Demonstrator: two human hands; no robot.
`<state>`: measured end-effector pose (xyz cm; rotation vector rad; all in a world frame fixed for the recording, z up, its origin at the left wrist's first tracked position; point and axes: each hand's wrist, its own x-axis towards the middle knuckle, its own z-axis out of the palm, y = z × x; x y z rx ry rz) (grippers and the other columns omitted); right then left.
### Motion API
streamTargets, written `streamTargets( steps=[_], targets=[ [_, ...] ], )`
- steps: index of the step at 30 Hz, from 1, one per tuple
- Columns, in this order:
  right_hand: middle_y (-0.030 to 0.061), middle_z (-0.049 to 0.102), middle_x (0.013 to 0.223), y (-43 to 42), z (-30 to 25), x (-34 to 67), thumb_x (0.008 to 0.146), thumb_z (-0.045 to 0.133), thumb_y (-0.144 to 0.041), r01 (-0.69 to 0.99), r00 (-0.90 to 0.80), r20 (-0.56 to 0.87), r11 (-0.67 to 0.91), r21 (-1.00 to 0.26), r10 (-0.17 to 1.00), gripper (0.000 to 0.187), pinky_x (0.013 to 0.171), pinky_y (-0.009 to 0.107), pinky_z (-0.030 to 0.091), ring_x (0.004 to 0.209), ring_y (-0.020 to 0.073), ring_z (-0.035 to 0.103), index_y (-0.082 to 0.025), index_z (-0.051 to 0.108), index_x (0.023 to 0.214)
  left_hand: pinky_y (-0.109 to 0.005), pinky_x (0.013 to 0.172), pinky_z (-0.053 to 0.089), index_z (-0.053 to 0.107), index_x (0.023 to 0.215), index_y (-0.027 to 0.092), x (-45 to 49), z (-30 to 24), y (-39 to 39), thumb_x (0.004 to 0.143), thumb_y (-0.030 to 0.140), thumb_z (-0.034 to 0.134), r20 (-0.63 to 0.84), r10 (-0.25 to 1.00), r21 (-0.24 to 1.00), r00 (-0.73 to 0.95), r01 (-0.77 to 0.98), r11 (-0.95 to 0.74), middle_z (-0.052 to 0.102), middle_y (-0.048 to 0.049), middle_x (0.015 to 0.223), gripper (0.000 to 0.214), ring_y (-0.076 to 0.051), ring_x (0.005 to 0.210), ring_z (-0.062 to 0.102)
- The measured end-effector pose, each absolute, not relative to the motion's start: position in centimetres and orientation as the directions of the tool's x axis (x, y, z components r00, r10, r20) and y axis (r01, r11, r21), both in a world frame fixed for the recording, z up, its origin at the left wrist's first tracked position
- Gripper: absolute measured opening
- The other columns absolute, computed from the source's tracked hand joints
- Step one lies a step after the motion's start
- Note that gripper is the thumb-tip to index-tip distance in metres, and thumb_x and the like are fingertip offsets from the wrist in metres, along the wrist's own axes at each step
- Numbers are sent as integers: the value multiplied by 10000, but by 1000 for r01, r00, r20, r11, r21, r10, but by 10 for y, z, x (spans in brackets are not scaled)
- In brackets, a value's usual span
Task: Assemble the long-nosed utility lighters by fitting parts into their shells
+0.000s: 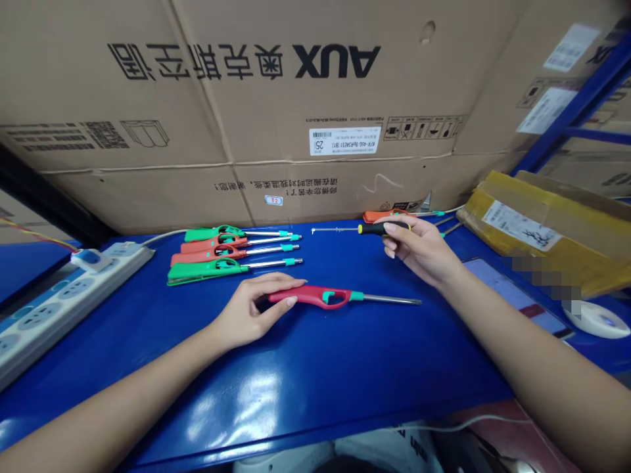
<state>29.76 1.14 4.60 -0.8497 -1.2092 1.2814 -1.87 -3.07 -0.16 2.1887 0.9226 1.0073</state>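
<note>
My left hand pinches the handle end of a red gas lighter between thumb and fingers. The lighter lies level, its metal tube pointing right and its trigger guard green inside. Above and to the right of it, my right hand grips a black screwdriver with a yellow collar, its thin shaft pointing left. Small bits cling to the tip and the middle of the shaft, too small to name surely. Behind my left hand, several green and orange lighters lie in a row, tubes to the right.
A white power strip with a plug lies at the left on the blue table. A large cardboard box stands behind. An orange lighter, a yellow-taped box, a flat screen device and a white mouse are at the right.
</note>
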Motion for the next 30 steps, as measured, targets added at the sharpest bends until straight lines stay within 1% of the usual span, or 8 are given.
streamTargets(
  steps=[3, 6, 10, 14, 16, 18, 23, 30],
  targets=[
    [-29, 579, 599, 2, 44, 291, 707, 873, -352, -215, -197, 182, 138, -967, 963, 310, 488, 212, 444, 547, 83, 511, -175, 756, 933, -368, 979, 542, 637, 1338, 208, -13, -6, -32, 897, 316, 696, 316, 795, 728, 518, 405, -553, 743, -81, 1207, 458, -224, 1068, 702],
    [-39, 557, 554, -7, 41, 280, 722, 863, -358, -237, -240, 170, 112, -965, 956, 272, 477, 209, 446, 519, 81, 501, -180, 750, 894, -447, 980, 528, 556, 1422, 246, -8, -10, -34, 861, 334, 740, 270, 791, 684, 550, 469, -559, 750, -51, 1199, 596, -241, 1026, 672],
    [-48, 553, 586, -18, 33, 262, 720, 860, -406, -306, -192, 94, 32, -952, 977, 305, 473, 192, 468, 520, 67, 489, -176, 725, 867, -460, 1006, 519, 560, 1413, 262, -1, -13, -40, 822, 372, 790, 233, 814, 701, 532, 488, -520, 738, -39, 1232, 644, -252, 1097, 652],
    [-34, 609, 683, -23, 25, 252, 702, 863, -448, -366, -171, 7, -57, -929, 985, 362, 505, 180, 520, 592, 80, 570, -182, 687, 872, -425, 1078, 496, 571, 1400, 242, 4, -12, -47, 755, 396, 849, 209, 830, 777, 517, 427, -462, 725, -53, 1260, 719, -241, 1172, 669],
    [-29, 623, 702, -22, 22, 250, 695, 865, -453, -382, -149, -17, -74, -921, 989, 373, 525, 173, 538, 604, 77, 585, -175, 670, 852, -390, 1067, 511, 603, 1365, 227, 6, -9, -49, 761, 395, 843, 210, 852, 818, 479, 391, -421, 732, -56, 1242, 671, -230, 1155, 686],
    [-27, 625, 692, -21, 21, 250, 693, 863, -449, -390, -120, -31, -76, -918, 992, 374, 531, 168, 545, 596, 75, 585, -170, 659, 835, -368, 1037, 530, 654, 1295, 211, 7, -6, -50, 793, 396, 814, 233, 884, 846, 406, 364, -390, 749, -57, 1195, 558, -222, 1110, 703],
    [-19, 625, 661, -18, 23, 252, 668, 870, -439, -395, -83, -54, -82, -915, 995, 377, 513, 162, 534, 590, 83, 585, -168, 649, 809, -332, 924, 571, 759, 1037, 191, 5, 0, -50, 850, 378, 756, 331, 921, 874, 205, 302, -381, 783, -60, 1034, 264, -215, 994, 726],
    [-16, 620, 689, -16, 20, 253, 723, 833, -443, -346, -113, -34, -71, -936, 993, 341, 529, 188, 558, 591, 88, 589, -172, 653, 826, -319, 852, 580, 785, 907, 197, 4, 1, -48, 873, 311, 745, 435, 880, 834, 190, 283, -473, 782, -47, 928, 125, -182, 848, 719]
  ],
)
